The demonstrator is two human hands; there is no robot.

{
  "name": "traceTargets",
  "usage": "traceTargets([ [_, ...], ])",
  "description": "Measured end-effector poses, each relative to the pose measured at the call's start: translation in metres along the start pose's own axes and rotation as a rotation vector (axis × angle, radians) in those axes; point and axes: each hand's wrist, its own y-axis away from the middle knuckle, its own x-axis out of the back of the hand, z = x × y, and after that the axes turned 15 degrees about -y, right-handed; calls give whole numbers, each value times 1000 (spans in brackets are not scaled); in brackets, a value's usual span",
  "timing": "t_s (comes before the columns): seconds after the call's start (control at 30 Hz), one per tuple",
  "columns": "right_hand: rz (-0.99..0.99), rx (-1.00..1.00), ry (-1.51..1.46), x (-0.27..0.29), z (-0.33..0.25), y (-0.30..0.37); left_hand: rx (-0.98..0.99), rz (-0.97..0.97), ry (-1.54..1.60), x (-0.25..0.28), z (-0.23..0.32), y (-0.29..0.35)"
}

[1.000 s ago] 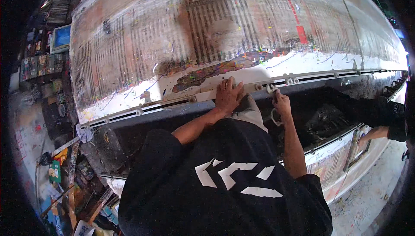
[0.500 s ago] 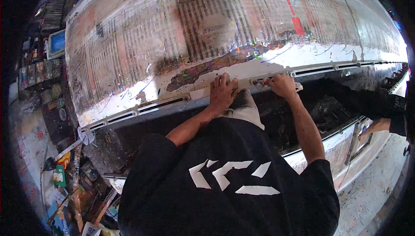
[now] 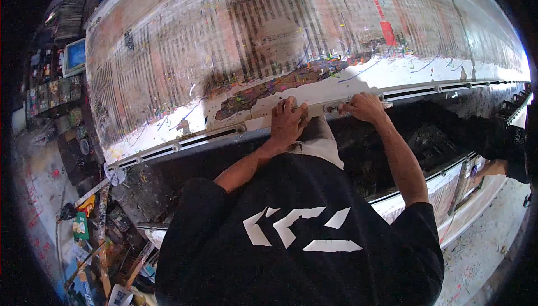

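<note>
My left hand (image 3: 287, 121) rests on the near edge of a long, paint-stained table (image 3: 168, 70), its fingers spread over a pale flat bar (image 3: 318, 109) set in line with the edge rail. My right hand (image 3: 363, 107) is closed at the same edge, a little to the right. Just left of its fingertips a small metal fitting (image 3: 332, 107) shows on the bar. A pale end sticks out past the right side of the hand; the rest of what it grips is hidden. The slotted metal rail (image 3: 196, 140) with round bolts runs along the edge.
Behind me stands a second table (image 3: 443, 185) with a similar rail. At the right, another person's hand (image 3: 493, 168) is at that table. Wooden sticks, a green packet (image 3: 80, 226) and clutter lie at the lower left. A blue-faced framed panel (image 3: 74, 57) stands at the far left.
My right hand has shifted slightly left and its fingers have turned a little at the fitting. My left hand stays in place. The other person's hand has moved slightly.
</note>
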Motion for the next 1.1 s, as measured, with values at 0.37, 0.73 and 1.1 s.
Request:
traceTargets([
  [0.37, -33, -1, 107, 10, -6, -9, -7, -25, -32, 8, 2, 0],
  [0.73, 12, 15, -29, -2, -1, -12, -19, -52, -27, 6, 1, -1],
  [1.1, 137, -296, -1112, -104, 6, 24, -24, -29, -92, 7, 0, 1],
])
